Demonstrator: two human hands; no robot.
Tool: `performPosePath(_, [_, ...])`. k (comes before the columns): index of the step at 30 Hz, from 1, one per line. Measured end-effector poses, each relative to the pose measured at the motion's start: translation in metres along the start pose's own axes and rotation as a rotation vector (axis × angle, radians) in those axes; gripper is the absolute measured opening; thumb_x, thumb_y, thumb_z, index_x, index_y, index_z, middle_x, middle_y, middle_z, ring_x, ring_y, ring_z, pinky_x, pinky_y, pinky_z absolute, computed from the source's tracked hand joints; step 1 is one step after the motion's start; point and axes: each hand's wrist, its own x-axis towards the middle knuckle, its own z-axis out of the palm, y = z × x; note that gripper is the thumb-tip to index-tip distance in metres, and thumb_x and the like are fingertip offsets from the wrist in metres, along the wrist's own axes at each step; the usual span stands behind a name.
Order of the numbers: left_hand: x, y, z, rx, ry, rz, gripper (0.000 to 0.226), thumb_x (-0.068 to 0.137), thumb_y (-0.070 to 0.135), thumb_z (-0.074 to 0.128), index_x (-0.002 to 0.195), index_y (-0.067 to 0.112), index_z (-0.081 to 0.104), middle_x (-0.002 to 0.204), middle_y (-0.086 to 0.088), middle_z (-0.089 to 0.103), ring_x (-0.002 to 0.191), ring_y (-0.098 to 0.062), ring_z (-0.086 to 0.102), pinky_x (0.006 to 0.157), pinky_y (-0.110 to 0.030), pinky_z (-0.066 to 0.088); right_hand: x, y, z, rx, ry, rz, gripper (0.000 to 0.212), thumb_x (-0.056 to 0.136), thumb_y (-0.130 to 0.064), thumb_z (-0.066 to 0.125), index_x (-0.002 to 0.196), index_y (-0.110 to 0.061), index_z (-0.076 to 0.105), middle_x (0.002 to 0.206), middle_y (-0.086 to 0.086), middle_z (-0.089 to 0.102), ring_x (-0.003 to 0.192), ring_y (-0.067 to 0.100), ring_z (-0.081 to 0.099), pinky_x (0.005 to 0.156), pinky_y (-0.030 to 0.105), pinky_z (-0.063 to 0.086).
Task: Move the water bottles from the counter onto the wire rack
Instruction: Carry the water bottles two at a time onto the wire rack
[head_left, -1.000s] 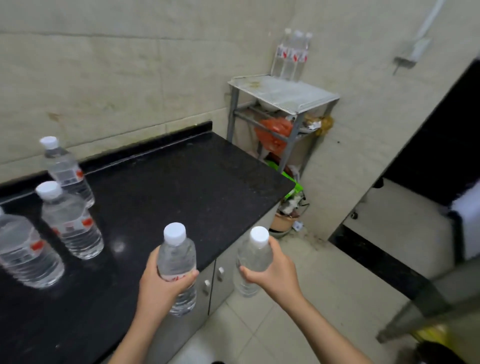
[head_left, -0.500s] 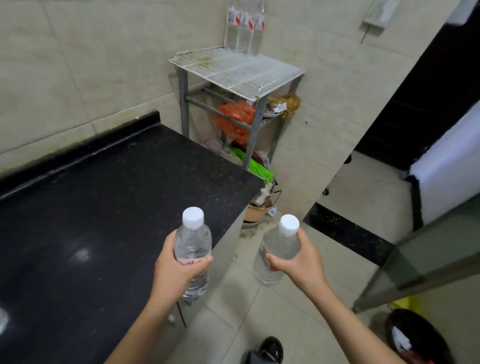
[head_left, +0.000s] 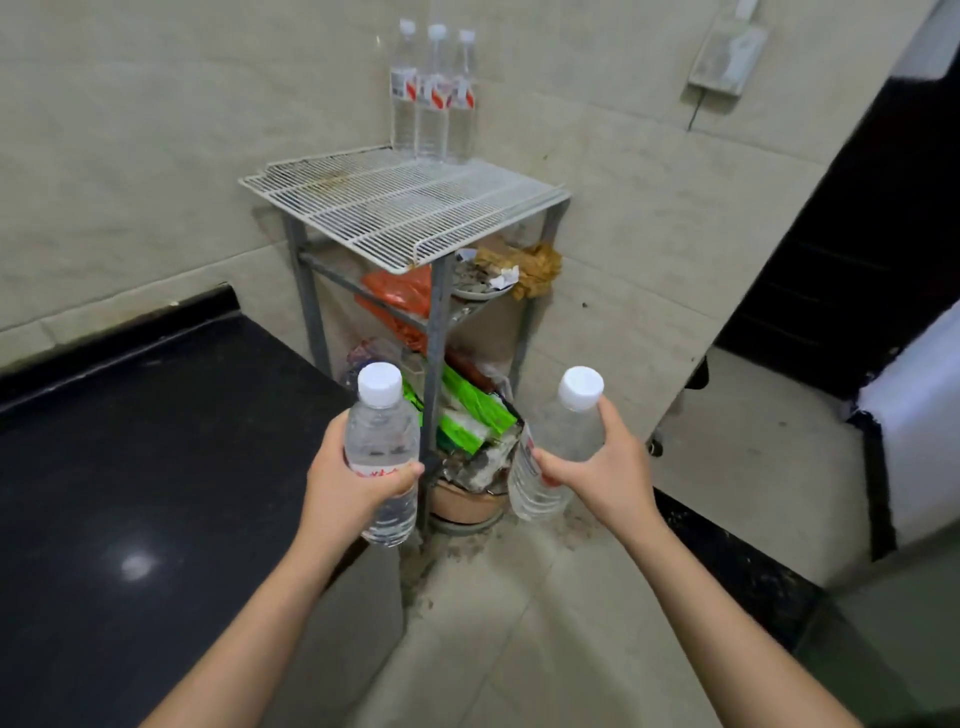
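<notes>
My left hand (head_left: 347, 483) grips a clear water bottle (head_left: 382, 441) with a white cap, held upright over the counter's right end. My right hand (head_left: 608, 475) holds a second water bottle (head_left: 558, 447), tilted with its cap to the upper right, over the floor. Ahead stands the white wire rack (head_left: 400, 208) on a grey metal frame in the wall corner. Three bottles (head_left: 434, 98) stand in a row at the rack's back edge against the wall. Both hands are well below and in front of the rack top.
The black counter (head_left: 145, 467) fills the lower left, its end next to the rack's legs. Under the rack top lie an orange bag (head_left: 400, 296), a dish of scraps (head_left: 483, 283), green packets (head_left: 467, 410) and a clay pot (head_left: 465, 501). A dark doorway (head_left: 852, 249) opens at right.
The view has swung right and closer to the rack, which now sits centre frame. The bottles left on the counter have dropped out of view. Both hands still hold their bottles.
</notes>
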Motion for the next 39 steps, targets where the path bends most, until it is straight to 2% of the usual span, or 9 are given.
performPosePath(8, [0.067,0.037,0.081,-0.052,-0.019,0.038,0.076,0.035,0.040,0.076,0.107,0.024,0.056,0.100,0.005,0.067,0.090,-0.008,0.065,0.077,-0.029,0.051,0.114,0.005,-0.042,0.107,-0.055,-0.077,0.069,0.061,-0.025,0.082,0.122,-0.020,0.050,0.111,-0.003,0.063,0.104,0.015,0.059,0.084,0.029,0.046])
performPosePath(11, [0.104,0.057,0.101,-0.063,-0.045,0.091,0.066,0.033,0.039,0.075,0.096,0.030,0.057,0.092,0.009,0.068,0.077,0.006,0.064,0.071,-0.019,0.052,0.164,0.004,-0.047,0.141,-0.054,-0.114,0.077,0.050,-0.042,0.080,0.119,-0.020,0.054,0.110,-0.001,0.067,0.102,0.017,0.062,0.087,0.034,0.050])
performPosePath(13, [0.136,0.077,0.112,-0.072,-0.052,0.145,0.061,0.034,0.037,0.076,0.092,0.032,0.060,0.085,0.010,0.072,0.078,0.005,0.065,0.067,-0.013,0.052,0.202,-0.002,-0.049,0.145,-0.044,-0.171,0.085,0.043,-0.051,0.074,0.119,-0.021,0.054,0.111,-0.001,0.067,0.102,0.015,0.063,0.089,0.038,0.051])
performPosePath(16, [0.196,0.114,0.127,-0.105,-0.059,0.238,0.055,0.038,0.036,0.077,0.091,0.034,0.063,0.089,0.013,0.074,0.086,-0.005,0.069,0.071,-0.021,0.054,0.263,-0.020,-0.054,0.160,-0.001,-0.242,0.065,0.052,-0.032,0.084,0.111,-0.018,0.057,0.103,-0.004,0.067,0.096,0.013,0.063,0.089,0.038,0.052])
performPosePath(19, [0.258,0.149,0.142,-0.107,-0.029,0.319,0.066,0.041,0.038,0.079,0.105,0.029,0.061,0.102,0.004,0.071,0.095,-0.013,0.067,0.081,-0.034,0.054,0.326,-0.038,-0.057,0.213,0.068,-0.297,0.052,0.059,-0.018,0.083,0.104,-0.019,0.057,0.092,-0.009,0.065,0.088,0.010,0.064,0.085,0.035,0.053])
performPosePath(25, [0.366,0.186,0.170,-0.065,0.080,0.381,0.073,0.045,0.034,0.082,0.113,0.022,0.058,0.105,0.005,0.069,0.094,-0.011,0.066,0.081,-0.034,0.054,0.431,-0.054,-0.046,0.276,0.174,-0.350,0.057,0.060,-0.023,0.083,0.109,-0.014,0.056,0.096,-0.003,0.063,0.090,0.014,0.061,0.078,0.030,0.049])
performPosePath(29, [0.421,0.190,0.178,0.003,0.109,0.353,0.063,0.059,0.023,0.081,0.116,0.020,0.055,0.106,0.004,0.067,0.094,-0.010,0.064,0.079,-0.030,0.053,0.498,-0.064,-0.032,0.320,0.188,-0.359,0.074,0.049,-0.045,0.076,0.114,-0.014,0.055,0.101,-0.003,0.064,0.095,0.018,0.062,0.081,0.034,0.051])
performPosePath(32, [0.461,0.186,0.180,0.014,0.144,0.327,0.068,0.054,0.025,0.084,0.115,0.017,0.055,0.105,0.000,0.069,0.093,-0.016,0.066,0.082,-0.039,0.055,0.546,-0.072,-0.016,0.321,0.170,-0.378,0.068,0.052,-0.040,0.077,0.112,-0.016,0.056,0.099,-0.003,0.065,0.095,0.020,0.063,0.085,0.043,0.052])
performPosePath(39, [0.546,0.183,0.209,0.052,0.328,0.308,0.068,0.054,0.035,0.081,0.113,0.020,0.051,0.106,0.003,0.064,0.098,-0.018,0.063,0.087,-0.044,0.054,0.639,-0.091,0.031,0.329,0.040,-0.412,0.075,0.056,-0.043,0.078,0.122,-0.019,0.050,0.112,0.003,0.066,0.103,0.022,0.061,0.090,0.042,0.049])
